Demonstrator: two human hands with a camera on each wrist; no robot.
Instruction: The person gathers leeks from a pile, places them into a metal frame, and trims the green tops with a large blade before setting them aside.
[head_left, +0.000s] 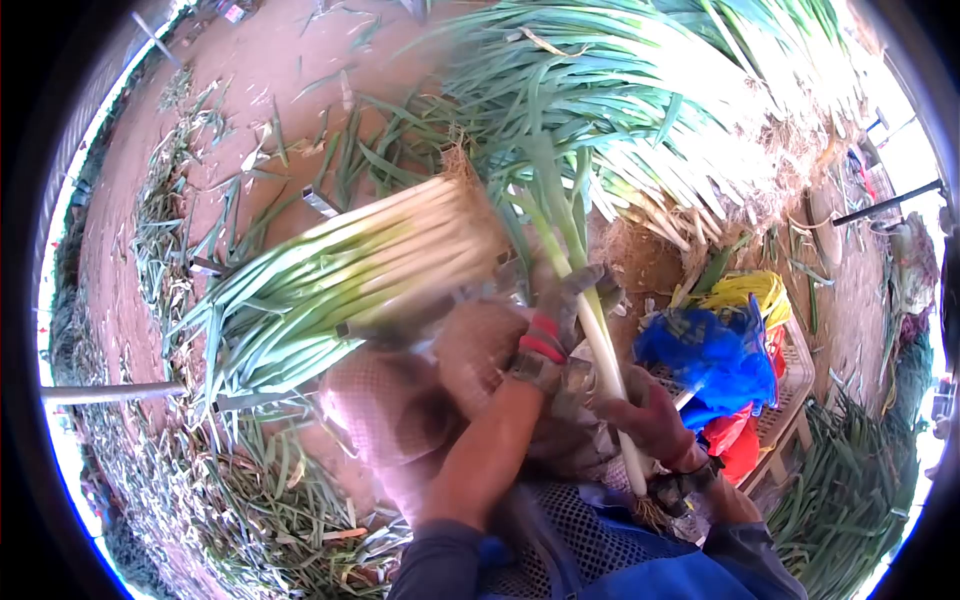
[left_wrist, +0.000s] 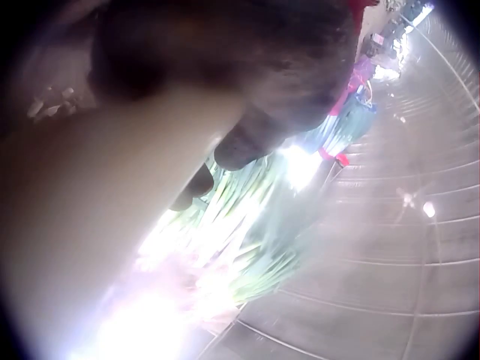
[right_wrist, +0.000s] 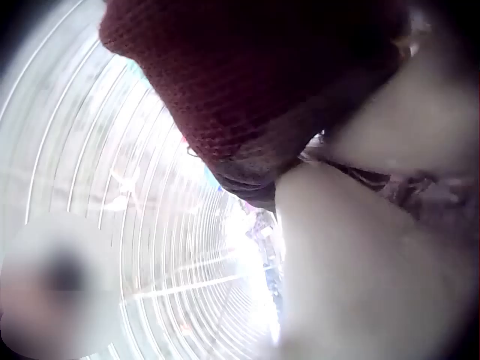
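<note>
In the head view a long leek (head_left: 603, 345) stands tilted in front of the person's body, green leaves up and roots down by the lap. The left hand (head_left: 583, 288), in a dark glove, grips it where the white shaft turns green. Lower down, the right hand (head_left: 655, 422), in a dark red knitted glove, holds the white shaft above the roots. The left wrist view shows dark fingers (left_wrist: 247, 142) curled round the blurred pale shaft (left_wrist: 97, 187). Close up in the right wrist view are the red glove (right_wrist: 255, 82) and a pale shaft (right_wrist: 352, 255).
A neat row of leeks (head_left: 370, 270) lies on a metal-armed rack to the left. A large leek pile (head_left: 640, 100) fills the far right. At right, a crate (head_left: 795, 390) holds blue, red and yellow plastic. Leaf scraps (head_left: 260, 490) litter the ground.
</note>
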